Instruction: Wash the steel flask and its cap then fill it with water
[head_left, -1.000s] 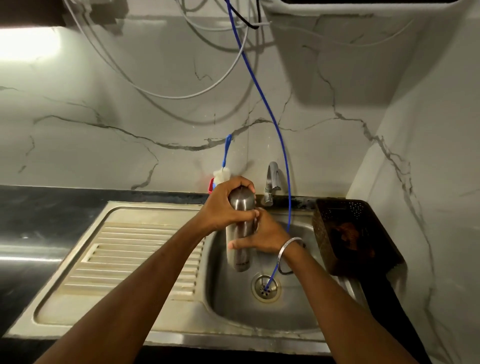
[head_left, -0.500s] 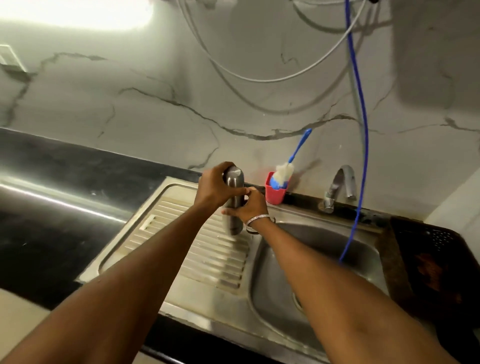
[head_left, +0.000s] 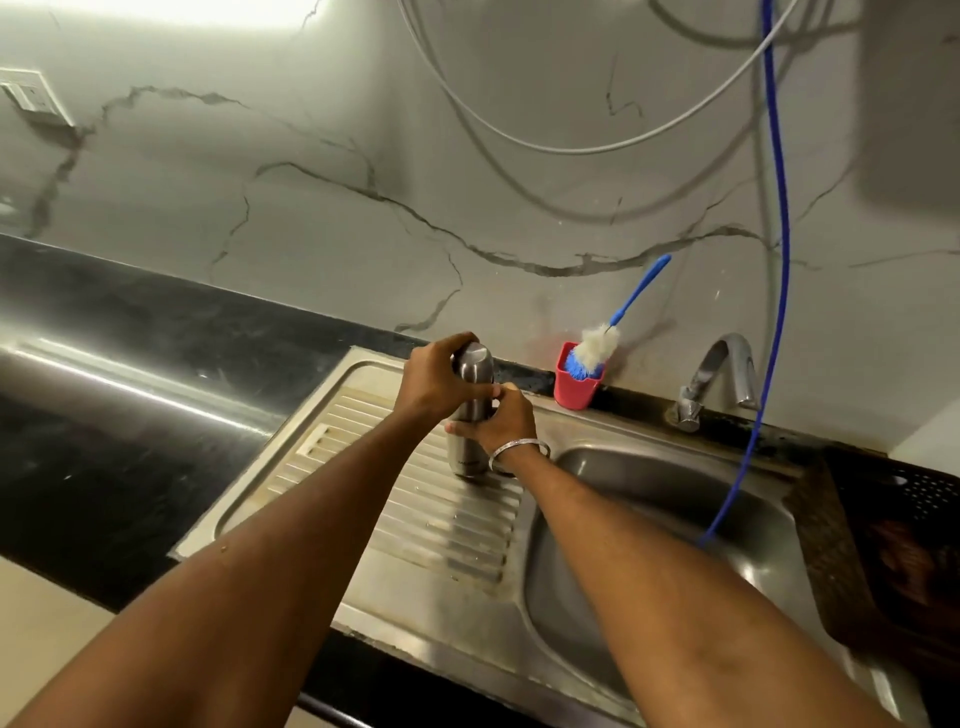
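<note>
The steel flask (head_left: 466, 457) stands upright on the ribbed drainboard (head_left: 415, 519) of the steel sink, with its cap (head_left: 474, 361) on top. My left hand (head_left: 434, 382) grips the cap from the left. My right hand (head_left: 501, 423), a metal bangle on its wrist, wraps around the flask body just below the cap. The flask's middle is hidden behind my fingers.
The sink basin (head_left: 649, 519) lies to the right, a thin blue hose (head_left: 774, 312) hanging into it. A tap (head_left: 719, 379) rises behind the basin. A red cup (head_left: 574, 387) holds a blue bottle brush (head_left: 597, 345). A dark perforated basket (head_left: 893, 545) sits far right; black countertop (head_left: 130, 389) left.
The flask has moved from over the basin leftwards and now stands on the drainboard. Both hands went with it and kept their hold on cap and body.
</note>
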